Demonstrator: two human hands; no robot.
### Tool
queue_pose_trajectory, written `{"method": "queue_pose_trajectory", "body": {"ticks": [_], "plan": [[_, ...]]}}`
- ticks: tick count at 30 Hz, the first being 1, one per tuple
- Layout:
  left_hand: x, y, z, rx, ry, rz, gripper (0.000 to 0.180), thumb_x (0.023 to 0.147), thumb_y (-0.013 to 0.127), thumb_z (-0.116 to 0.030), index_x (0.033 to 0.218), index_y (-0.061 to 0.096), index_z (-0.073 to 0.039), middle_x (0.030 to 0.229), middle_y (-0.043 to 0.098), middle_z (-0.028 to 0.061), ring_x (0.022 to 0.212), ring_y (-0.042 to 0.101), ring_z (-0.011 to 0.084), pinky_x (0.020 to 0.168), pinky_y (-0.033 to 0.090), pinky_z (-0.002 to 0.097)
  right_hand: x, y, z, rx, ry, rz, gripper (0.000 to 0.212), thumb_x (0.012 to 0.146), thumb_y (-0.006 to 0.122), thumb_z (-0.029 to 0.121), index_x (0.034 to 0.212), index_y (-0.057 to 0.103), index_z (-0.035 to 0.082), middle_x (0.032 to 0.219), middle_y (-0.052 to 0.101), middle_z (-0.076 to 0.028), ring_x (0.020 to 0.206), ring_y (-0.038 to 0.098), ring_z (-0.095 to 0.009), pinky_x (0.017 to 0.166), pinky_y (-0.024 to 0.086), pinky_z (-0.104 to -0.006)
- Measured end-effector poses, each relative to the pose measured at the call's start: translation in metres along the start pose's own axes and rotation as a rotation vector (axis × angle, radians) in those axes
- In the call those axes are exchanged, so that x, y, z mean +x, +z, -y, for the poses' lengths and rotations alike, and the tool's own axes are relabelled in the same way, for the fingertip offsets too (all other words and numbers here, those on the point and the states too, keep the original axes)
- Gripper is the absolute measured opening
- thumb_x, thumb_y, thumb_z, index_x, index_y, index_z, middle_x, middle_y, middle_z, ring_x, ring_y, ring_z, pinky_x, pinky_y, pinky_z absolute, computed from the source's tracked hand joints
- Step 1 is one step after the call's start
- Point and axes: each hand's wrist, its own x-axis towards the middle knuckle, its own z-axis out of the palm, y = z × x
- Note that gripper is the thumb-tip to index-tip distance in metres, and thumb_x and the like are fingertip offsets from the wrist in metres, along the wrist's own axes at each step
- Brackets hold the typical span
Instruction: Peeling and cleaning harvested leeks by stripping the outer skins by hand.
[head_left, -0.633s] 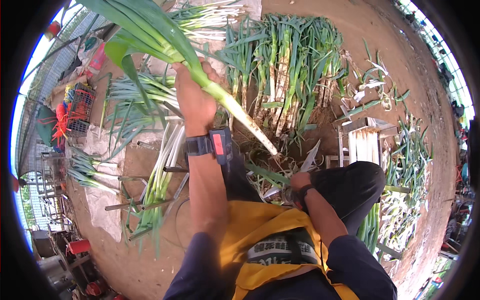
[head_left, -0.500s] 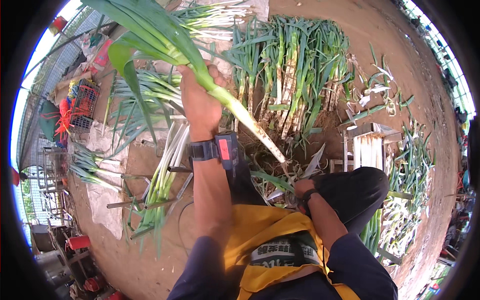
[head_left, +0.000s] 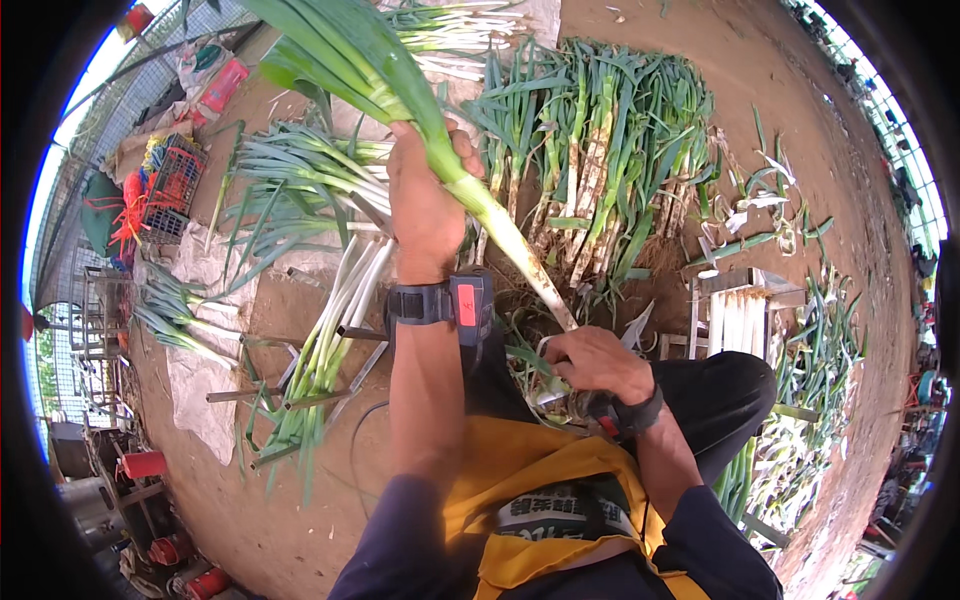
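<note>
Leek (head_left: 490, 215) is slanting mid-air, leaves up-left, root end down-right; left hand (head_left: 428, 220) is gripping its upper shaft, presumably holding the leaves clear and root end low. Right hand (head_left: 598, 362) is resting curled at the root end; gripping or not, cannot tell. Soil-stained leeks (head_left: 597, 155) are sitting bunched ahead, seemingly for easy reach

The long leek (head_left: 447, 165) is deep green in its leaves, becomes pale green in the middle, and is white with brown stains toward the lower end. The leek bunch (head_left: 600, 135) shows green tops and brown-spotted whitish stalks. The garment (head_left: 500, 450) is yellow, the ground (head_left: 300, 490) is brown.
</note>
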Motion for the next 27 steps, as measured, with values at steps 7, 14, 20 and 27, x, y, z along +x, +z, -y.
{"method": "queue_pose_trajectory", "body": {"ticks": [7, 14, 20, 27], "plan": [[-0.002, 0.011, 0.021, 0.052, -0.01, 0.191, 0.032, 0.102, 0.053, -0.031, 0.111, 0.058, 0.0, 0.091, 0.061, 0.0084, 0.085, 0.058, 0.0183, 0.078, 0.048, 0.0327, 0.054, -0.091, 0.079, -0.002, -0.211, -0.834, 0.038, 0.072, 0.071, -0.001, 0.106, 0.056, 0.006, 0.093, 0.057, -0.015, 0.084, 0.059, -0.037, 0.073, 0.048, -0.0444], [-0.007, 0.023, 0.04, 0.052, -0.073, 0.143, 0.022, 0.1, 0.057, -0.019, 0.111, 0.059, -0.001, 0.095, 0.066, 0.0093, 0.088, 0.061, 0.0194, 0.08, 0.051, 0.0338, 0.084, -0.07, 0.067, -0.086, -0.255, -1.059, 0.042, 0.068, 0.07, -0.001, 0.108, 0.057, 0.004, 0.093, 0.055, -0.015, 0.084, 0.057, -0.036, 0.073, 0.048, -0.0448], [-0.008, 0.018, 0.047, 0.081, -0.133, 0.032, 0.019, 0.097, 0.06, -0.014, 0.112, 0.058, -0.003, 0.097, 0.065, 0.0099, 0.087, 0.062, 0.0202, 0.078, 0.052, 0.0333, 0.088, -0.054, 0.055, -0.091, -0.261, -1.117, 0.045, 0.067, 0.066, -0.009, 0.109, 0.057, 0.003, 0.096, 0.056, -0.017, 0.085, 0.058, -0.038, 0.072, 0.05, -0.0436], [-0.002, 0.011, 0.052, 0.058, -0.162, 0.038, 0.021, 0.095, 0.063, -0.016, 0.111, 0.058, -0.003, 0.096, 0.065, 0.0103, 0.083, 0.061, 0.02, 0.075, 0.051, 0.0328, 0.079, -0.044, 0.036, -0.039, -0.269, -0.953, 0.028, 0.065, 0.062, -0.01, 0.089, 0.057, 0.002, 0.081, 0.054, -0.015, 0.073, 0.057, -0.036, 0.063, 0.047, -0.0421]]}}
